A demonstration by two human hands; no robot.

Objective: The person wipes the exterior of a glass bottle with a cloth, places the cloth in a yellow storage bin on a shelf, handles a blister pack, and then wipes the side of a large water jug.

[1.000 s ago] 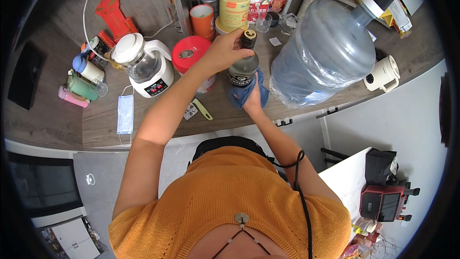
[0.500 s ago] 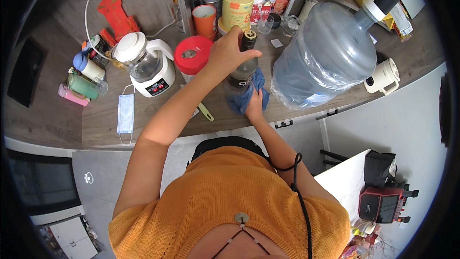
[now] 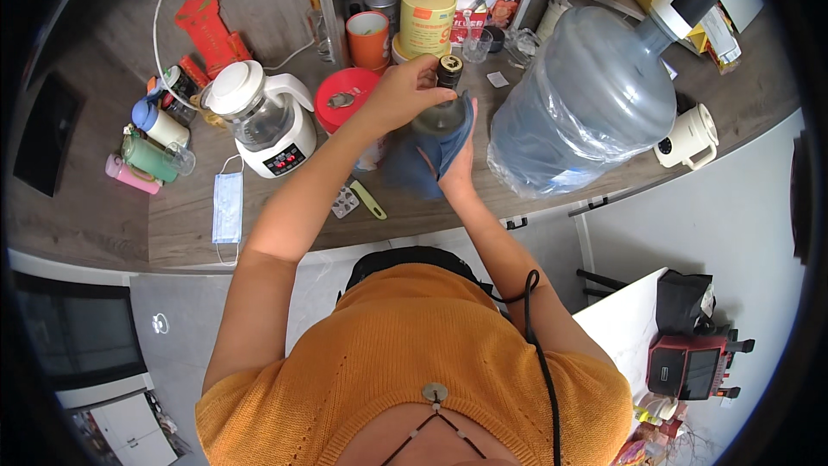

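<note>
A dark glass bottle (image 3: pixel 438 117) with a black neck and gold-topped cap stands in front of me on the wooden counter. My left hand (image 3: pixel 409 97) grips it at the neck, thumb on the near side and fingers behind. Around the bottle's right and near side wraps a blue cloth (image 3: pixel 450 143), its lower left part smeared by motion. My right hand (image 3: pixel 459 166) presses that cloth to the bottle from the right; the cloth covers most of its fingers. The bottle's lower part is hidden by the cloth.
Left of the bottle are a red-lidded tub (image 3: pixel 345 97) and a white electric kettle (image 3: pixel 259 116). A large water jug (image 3: pixel 586 103) with a pump stands at right. Nearer lie a green-handled peeler (image 3: pixel 369 200), a blister pack (image 3: pixel 345 202) and a face mask (image 3: pixel 227 207).
My right hand and the blue cloth have moved up along the bottle's right side. My left hand has shifted slightly lower on the neck. The blister pack now shows more fully.
</note>
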